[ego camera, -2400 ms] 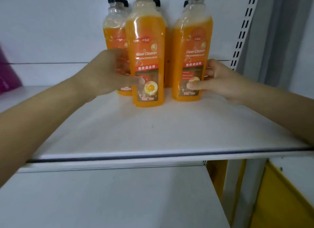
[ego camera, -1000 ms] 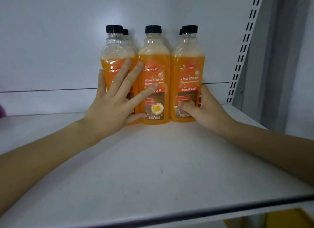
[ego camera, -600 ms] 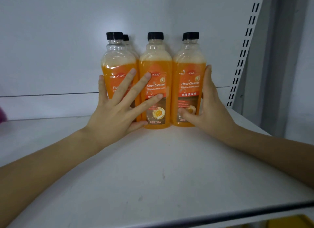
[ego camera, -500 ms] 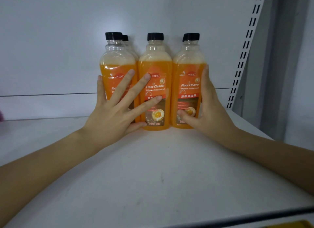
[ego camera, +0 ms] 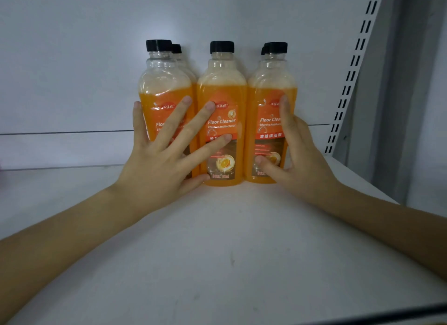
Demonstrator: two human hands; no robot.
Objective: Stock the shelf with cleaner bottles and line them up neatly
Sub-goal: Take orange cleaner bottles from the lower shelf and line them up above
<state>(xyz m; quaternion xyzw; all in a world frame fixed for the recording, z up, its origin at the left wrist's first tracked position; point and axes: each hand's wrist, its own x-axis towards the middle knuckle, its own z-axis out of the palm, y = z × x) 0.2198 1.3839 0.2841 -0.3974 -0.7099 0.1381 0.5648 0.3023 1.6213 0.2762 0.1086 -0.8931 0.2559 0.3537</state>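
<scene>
Bottles in front row: left bottle [ego camera: 164,92], middle bottle [ego camera: 221,92], right bottle [ego camera: 271,87], upright and touching at the back of the shelf [ego camera: 229,252], more caps behind. Left hand [ego camera: 154,165] lies flat, fingers spread across the left and middle bottles, gripping nothing. Right hand [ego camera: 302,162] braces the right bottle's outer side, fingers straight, thumb on the label. Judgement: push low and evenly, squeeze inward, keep labels facing out; a high push could tip them.
</scene>
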